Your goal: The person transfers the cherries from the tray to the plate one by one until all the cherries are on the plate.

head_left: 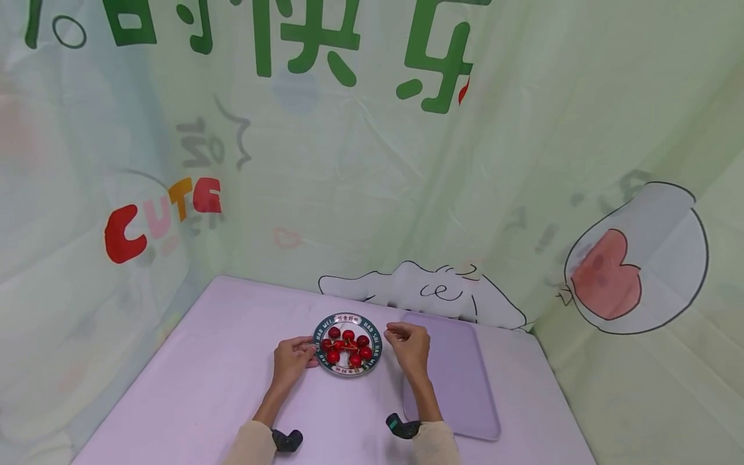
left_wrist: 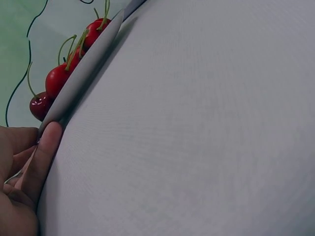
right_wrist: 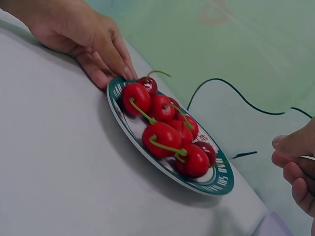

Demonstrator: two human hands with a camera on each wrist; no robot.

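Note:
A round plate with a dark green patterned rim (head_left: 376, 349) bears several red cherries with green stems (right_wrist: 161, 139). My left hand (head_left: 289, 361) pinches the plate's left edge, fingers underneath and thumb at the rim. In the left wrist view the plate (left_wrist: 83, 73) is seen from the side, with a shadow on the cloth under it. My right hand (head_left: 411, 349) hovers apart from the plate's right side, its fingers loosely bent, and nothing shows in it. The right wrist view has its fingertips (right_wrist: 281, 142) at the right edge, away from the rim.
A flat light purple tray (head_left: 456, 381) lies on the right of the table, partly under my right hand and forearm. Pale pink cloth (head_left: 203, 381) covers the table. Printed curtains (head_left: 360, 194) hang behind and at both sides.

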